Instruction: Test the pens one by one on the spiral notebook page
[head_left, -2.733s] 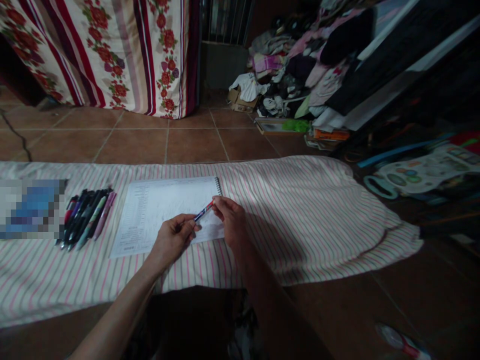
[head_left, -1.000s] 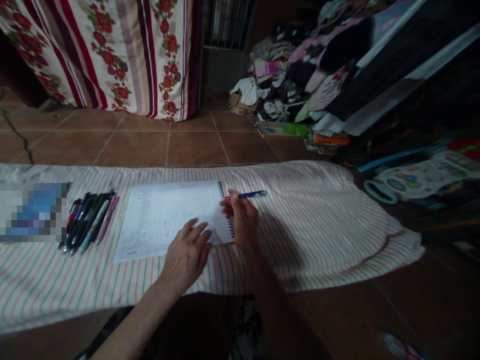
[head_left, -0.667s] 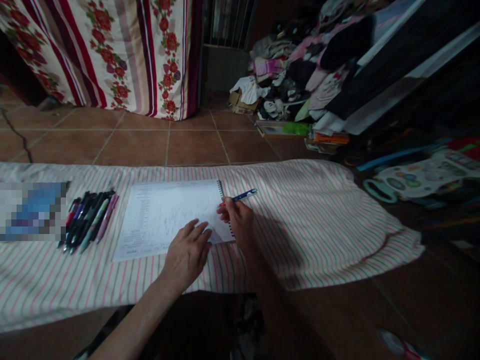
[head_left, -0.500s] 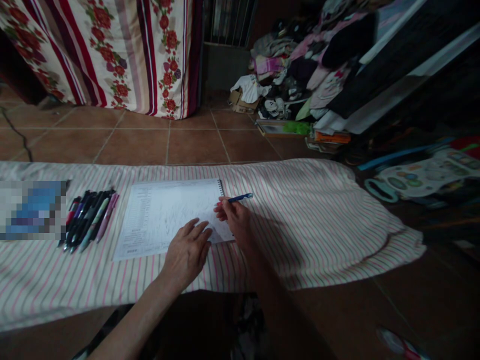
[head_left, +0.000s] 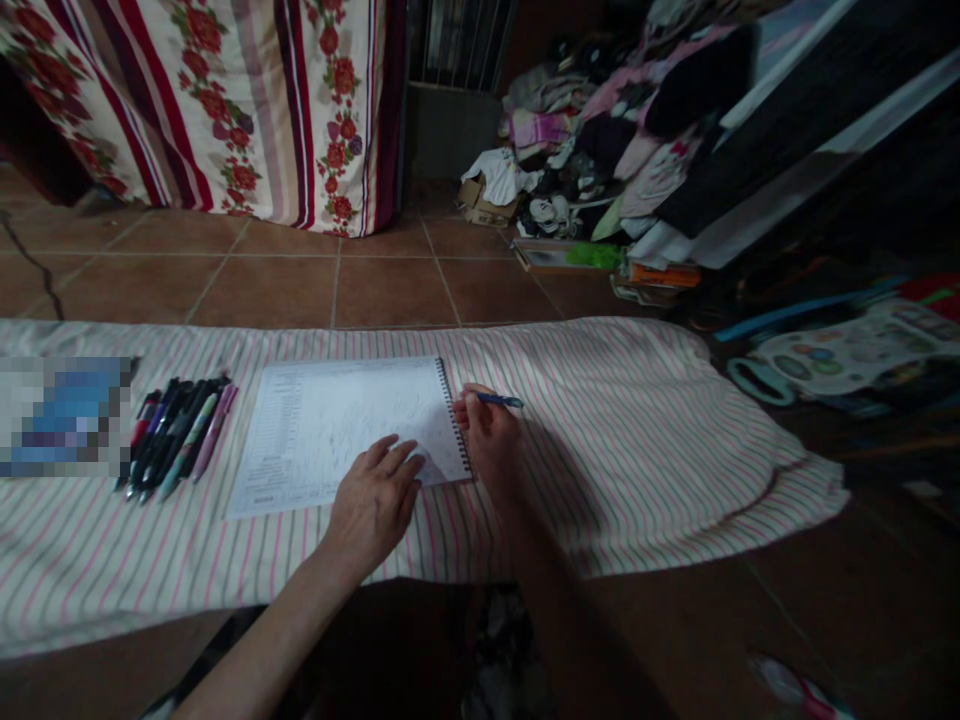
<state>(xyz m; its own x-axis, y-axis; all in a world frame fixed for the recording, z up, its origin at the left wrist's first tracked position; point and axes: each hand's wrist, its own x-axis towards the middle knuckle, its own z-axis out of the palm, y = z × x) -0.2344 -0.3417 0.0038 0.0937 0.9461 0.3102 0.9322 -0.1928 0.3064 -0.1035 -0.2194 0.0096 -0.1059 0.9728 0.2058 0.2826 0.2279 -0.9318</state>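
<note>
A spiral notebook lies open on the striped cloth, its coil along the right edge and faint marks across the page. My left hand rests flat on the lower part of the page, fingers spread. Just right of the coil, my right hand grips a blue pen, whose back end points right. The pen's tip is hidden by my fingers. Left of the notebook lies a row of several pens, in black, pink, pale green and purple.
A striped cloth covers the low table. At the far left lies a blurred-out blue and white item. Beyond are a tiled floor, a floral curtain and a heap of clothes.
My right hand has moved right with the pen, off the page and past the coil. My left hand has stayed in place on the page.
</note>
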